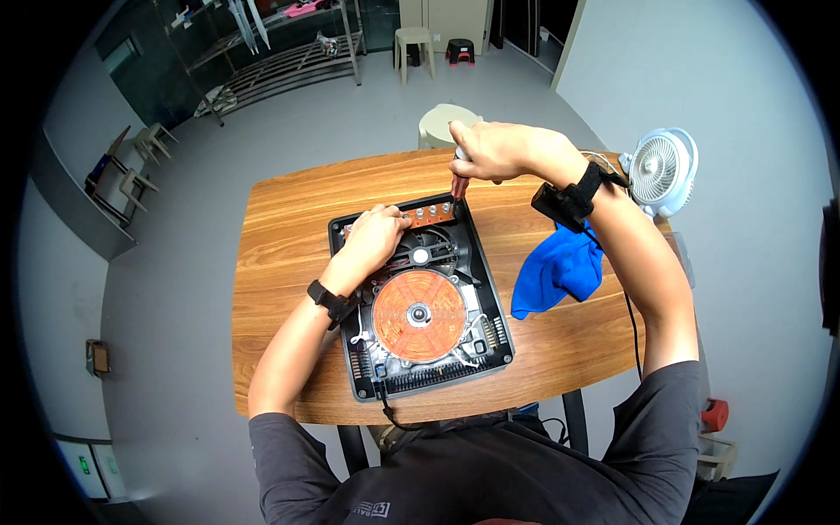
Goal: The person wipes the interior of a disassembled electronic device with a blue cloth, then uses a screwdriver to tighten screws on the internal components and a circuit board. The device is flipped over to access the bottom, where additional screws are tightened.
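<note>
An induction cooker with its top off lies on the table, its black housing (490, 302) showing a round copper coil (398, 337) and a cooling fan (421, 255). Along the far edge of the housing sits a narrow orange-brown circuit board (435, 218) with a row of small round parts. My left hand (372, 238) bends over the left part of this board, fingers pressing on it and hiding that end. In my right hand (494, 151) is a screwdriver (459, 185) with a red handle, held upright, its tip at the board's right end.
Right of the cooker a crumpled blue cloth (560, 267) lies on the wooden table (289, 236). A small white-blue fan (661, 171) stands at the far right corner. Beyond the far edge is a round stool (446, 118). A black cable (389, 411) runs from the cooker's near edge.
</note>
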